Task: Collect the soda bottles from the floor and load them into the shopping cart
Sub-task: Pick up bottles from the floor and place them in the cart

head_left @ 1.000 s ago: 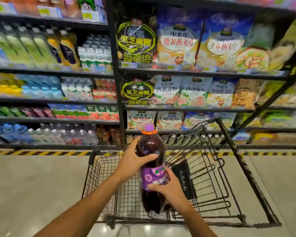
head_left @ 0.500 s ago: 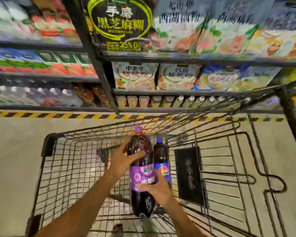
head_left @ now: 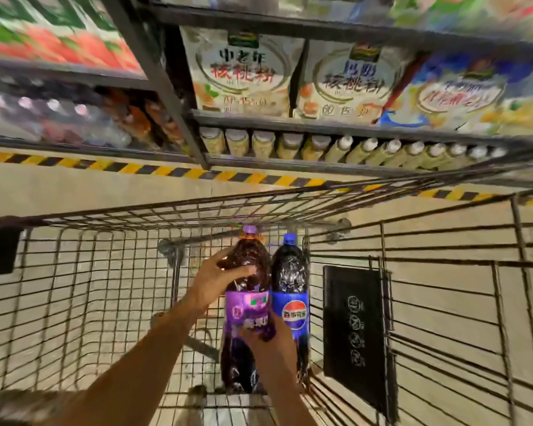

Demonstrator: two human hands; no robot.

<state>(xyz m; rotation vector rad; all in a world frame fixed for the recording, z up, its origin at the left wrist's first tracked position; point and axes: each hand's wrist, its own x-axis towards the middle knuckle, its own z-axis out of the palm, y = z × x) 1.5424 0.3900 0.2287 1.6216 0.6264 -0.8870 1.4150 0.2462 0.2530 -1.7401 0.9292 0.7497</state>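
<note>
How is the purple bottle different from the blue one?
The purple bottle has a purple cap and label; the blue bottle has a blue cap and label. The left hand and right hand grip the purple bottle; no hand grips the blue bottle. Both hold dark soda, side by side in the cart.

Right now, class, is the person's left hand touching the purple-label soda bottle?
Touching. The head view shows the left hand wrapped round the purple-label soda bottle above its label, thumb across the front.
</note>
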